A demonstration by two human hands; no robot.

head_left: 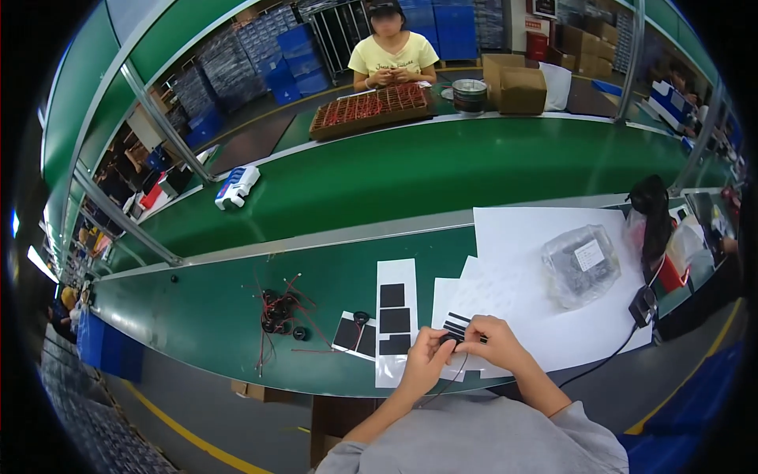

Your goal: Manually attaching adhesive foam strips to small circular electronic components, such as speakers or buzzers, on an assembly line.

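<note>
At five o'clock in our view, our left hand and right hand pinch a small black wired part; at eight, tangled wired parts lie on the green table.

Low ctr: blk part btwn L hand & R hand mostly hidden, shape n/d. Mid-L: wire tangle overlapped, count unclear. Mid-R: bag contents obscured; label print too sm. Bottom edge: gray shirt cut off. Far L: person tiny, blurred.
</note>
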